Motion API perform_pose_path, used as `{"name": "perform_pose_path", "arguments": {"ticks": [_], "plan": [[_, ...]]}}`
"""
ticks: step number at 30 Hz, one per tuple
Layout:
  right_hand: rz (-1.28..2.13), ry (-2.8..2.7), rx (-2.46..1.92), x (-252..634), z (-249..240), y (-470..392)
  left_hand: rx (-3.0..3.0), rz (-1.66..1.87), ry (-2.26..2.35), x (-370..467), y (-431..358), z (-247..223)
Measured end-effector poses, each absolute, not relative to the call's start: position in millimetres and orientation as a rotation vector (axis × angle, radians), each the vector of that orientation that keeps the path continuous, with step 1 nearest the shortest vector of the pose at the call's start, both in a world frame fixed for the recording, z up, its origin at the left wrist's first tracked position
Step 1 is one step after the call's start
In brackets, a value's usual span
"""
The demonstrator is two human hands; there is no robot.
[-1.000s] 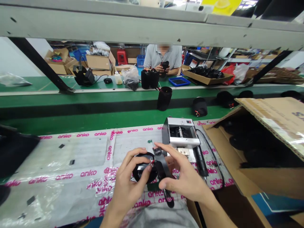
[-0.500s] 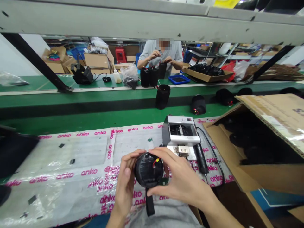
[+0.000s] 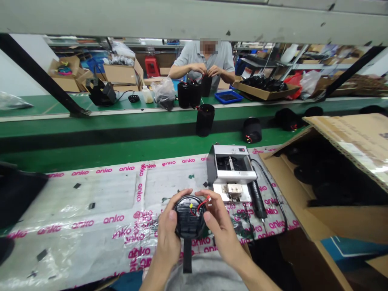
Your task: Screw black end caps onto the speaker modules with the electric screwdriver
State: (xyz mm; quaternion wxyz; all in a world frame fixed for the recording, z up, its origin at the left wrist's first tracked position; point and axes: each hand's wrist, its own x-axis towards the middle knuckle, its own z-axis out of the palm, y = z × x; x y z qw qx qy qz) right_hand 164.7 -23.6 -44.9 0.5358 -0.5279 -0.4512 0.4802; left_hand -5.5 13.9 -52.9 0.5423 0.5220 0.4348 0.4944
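Between my palms is a round black part [image 3: 189, 224], its flat end facing up, with short red wires and a small yellow piece on it. My left hand [image 3: 170, 226] wraps its left side, thumb on the rim. On the right side, my right hand [image 3: 218, 222] grips it with curved fingers, thumb at the edge. A black strap [image 3: 187, 256] hangs from the part's near side. Just beyond my right hand stands a silver and black machine [image 3: 235, 176] with a black ribbed handle [image 3: 257, 202] beside it.
An open cardboard box [image 3: 342, 220] holding black items stands at right. Black cylinders [image 3: 205, 121] sit on the green belt [image 3: 136, 151]. Across the bench, a person [image 3: 203, 66] handles another cylinder. A metal beam [image 3: 194, 24] crosses overhead.
The round part has turned, so its red wires now point up and right. My right hand has shifted its grip from spread fingers to closer round the side. The other person's hands have lowered.
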Motion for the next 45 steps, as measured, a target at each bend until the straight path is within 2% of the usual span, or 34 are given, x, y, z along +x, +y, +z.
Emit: {"name": "perform_pose_path", "arguments": {"ticks": [3,8,15,19,22,26,29,31,37,41,45], "plan": [[1.114,-0.954,-1.279,155,-49,-22,1.171,1.232,1.095,0,8,-54],[1.019,-0.849,-1.329,150,-48,-23,1.060,1.600,1.144,14,-8,-65],[0.714,-1.099,-1.269,144,-46,-29,0.908,1.674,1.236,33,-28,-77],[0.753,-1.102,-1.231,138,-46,-33,0.793,1.748,1.306,46,-27,-70],[0.934,-0.999,-1.251,137,-48,-36,0.837,1.623,1.244,35,-28,-73],[1.074,-0.868,-1.254,138,-45,-38,1.164,1.321,0.974,-22,-19,-88],[1.112,-0.864,-1.239,137,-42,-37,1.398,1.152,1.017,-64,-2,-97],[1.117,-0.868,-1.242,137,-42,-36,1.454,1.163,1.039,-75,9,-98],[1.161,-0.876,-1.232,140,-43,-34,1.405,1.199,0.913,-67,23,-81],[1.180,-0.909,-1.196,140,-43,-36,1.527,0.965,1.071,-80,30,-58],[1.151,-0.905,-1.163,133,-49,-38,1.396,0.735,0.893,-76,44,-35]]}}
